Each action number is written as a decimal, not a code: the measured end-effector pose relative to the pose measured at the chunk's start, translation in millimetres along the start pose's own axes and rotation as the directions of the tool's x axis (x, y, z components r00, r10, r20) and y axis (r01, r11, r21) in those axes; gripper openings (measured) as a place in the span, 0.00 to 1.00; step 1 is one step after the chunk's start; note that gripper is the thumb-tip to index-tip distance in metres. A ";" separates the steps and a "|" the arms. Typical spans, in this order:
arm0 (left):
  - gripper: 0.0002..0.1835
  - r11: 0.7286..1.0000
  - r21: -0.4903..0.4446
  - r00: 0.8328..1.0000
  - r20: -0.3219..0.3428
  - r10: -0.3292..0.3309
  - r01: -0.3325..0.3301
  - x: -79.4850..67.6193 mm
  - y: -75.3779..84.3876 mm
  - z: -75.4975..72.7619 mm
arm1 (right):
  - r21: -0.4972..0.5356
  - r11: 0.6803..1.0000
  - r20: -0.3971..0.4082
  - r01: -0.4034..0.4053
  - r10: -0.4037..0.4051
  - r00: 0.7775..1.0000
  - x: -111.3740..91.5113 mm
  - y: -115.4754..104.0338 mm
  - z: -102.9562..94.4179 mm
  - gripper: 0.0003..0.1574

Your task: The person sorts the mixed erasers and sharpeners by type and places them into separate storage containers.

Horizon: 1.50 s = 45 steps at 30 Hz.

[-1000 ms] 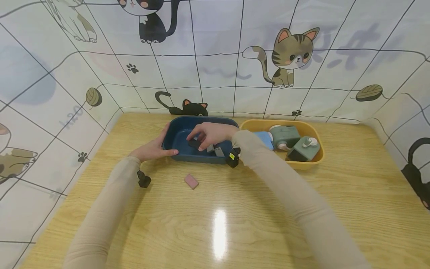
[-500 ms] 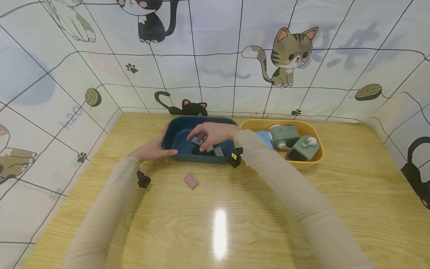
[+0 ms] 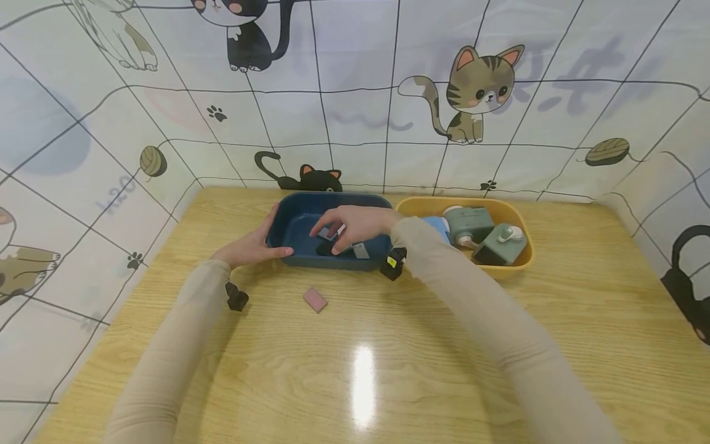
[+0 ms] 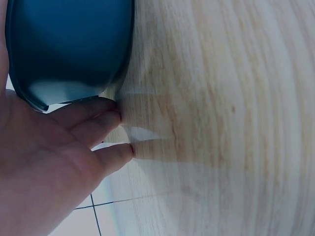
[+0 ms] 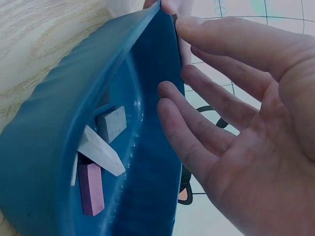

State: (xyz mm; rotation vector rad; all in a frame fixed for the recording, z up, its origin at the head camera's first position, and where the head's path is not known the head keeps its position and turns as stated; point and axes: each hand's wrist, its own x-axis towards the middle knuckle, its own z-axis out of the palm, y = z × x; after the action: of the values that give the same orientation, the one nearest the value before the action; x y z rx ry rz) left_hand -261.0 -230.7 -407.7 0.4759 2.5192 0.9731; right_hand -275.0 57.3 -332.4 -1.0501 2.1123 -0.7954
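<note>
My left hand (image 3: 249, 248) rests against the left end of a dark blue bin (image 3: 333, 263), thumb at its front rim. In the left wrist view, the extended fingers (image 4: 93, 123) lie beside the bin's outer wall. Over the bin hovers my right hand (image 3: 360, 223), its fingers spread and nothing between them. Inside lie small rectangular blocks: a dark block (image 3: 324, 248) under the fingers, a pale grey block (image 3: 361, 250), and, in the right wrist view, a pink block (image 5: 92, 189) and a white block (image 5: 102, 152). My right hand partly hides the bin's contents.
Another pink block (image 3: 315, 300) lies on the wooden table (image 3: 277, 370) in front of the bin. To the right stands a yellow bin (image 3: 501, 272) with grey-green objects (image 3: 469, 223) and a light blue object (image 3: 436, 227). A cat-print sheet (image 3: 360, 111) hangs close behind.
The dark block was at my right fingertips; it now lies lower in the bin, let go. A grey block behind it has come into view. My left hand keeps its place.
</note>
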 end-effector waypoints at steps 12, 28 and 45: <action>0.60 1.000 -0.006 1.000 0.002 0.014 -0.014 0.6 0.0 -0.1 | -0.035 0.996 0.030 0.077 -0.076 0.997 -10.3 0.4 6.5 0.33; 0.61 1.000 -0.021 1.000 -0.001 0.007 -0.007 -0.4 0.2 -0.4 | -0.016 0.985 0.056 0.171 -0.170 0.984 -22.5 -6.0 19.4 0.31; 0.60 1.000 -0.003 1.000 -0.002 0.019 -0.019 -0.9 1.1 0.1 | -0.014 0.984 0.053 0.176 -0.175 0.983 -30.3 -15.1 35.9 0.31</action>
State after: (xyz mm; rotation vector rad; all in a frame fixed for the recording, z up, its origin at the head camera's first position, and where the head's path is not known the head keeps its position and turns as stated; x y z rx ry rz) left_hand -260.0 -230.3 -406.8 0.4991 2.5188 0.9840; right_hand -226.6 66.8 -334.8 -1.2672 2.0080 -0.8239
